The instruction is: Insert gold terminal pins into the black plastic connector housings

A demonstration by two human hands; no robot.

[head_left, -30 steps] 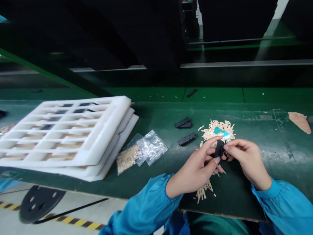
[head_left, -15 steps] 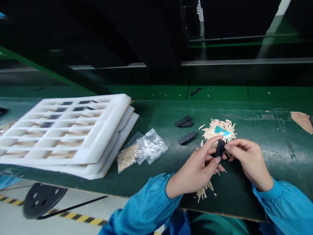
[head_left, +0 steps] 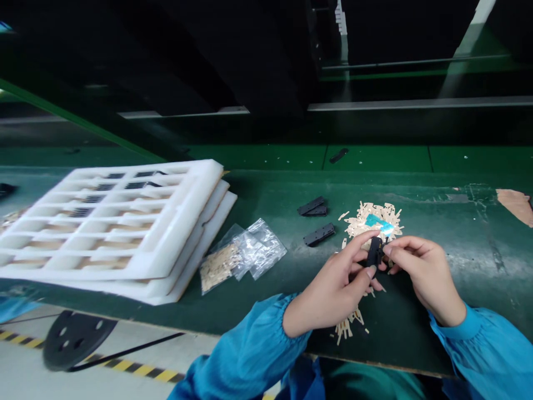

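Note:
My left hand (head_left: 339, 283) grips a small black plastic part (head_left: 375, 251) upright between thumb and fingers. Close against its right side, my right hand (head_left: 420, 269) is closed in a pinch at the part's edge; whatever lies between those fingertips is too small to make out. Just beyond both hands lies a pile of small beige flat pieces (head_left: 362, 225) with a shiny blue strip (head_left: 378, 224) on top. More beige pieces (head_left: 345, 329) are scattered under my left wrist. To the left rest similar black parts (head_left: 318, 235), two of them stacked (head_left: 313, 206).
Clear plastic bags (head_left: 263, 250), one with beige pieces (head_left: 220, 268), lie left of centre. White foam trays (head_left: 160, 244) are stacked at the left, some slots holding black parts. A lone black piece (head_left: 338, 155) sits on the back ledge. A black stool seat (head_left: 77, 339) stands below the table edge.
The black part has turned slightly in my left hand, showing more of its right side. Both hands stay in nearly the same place.

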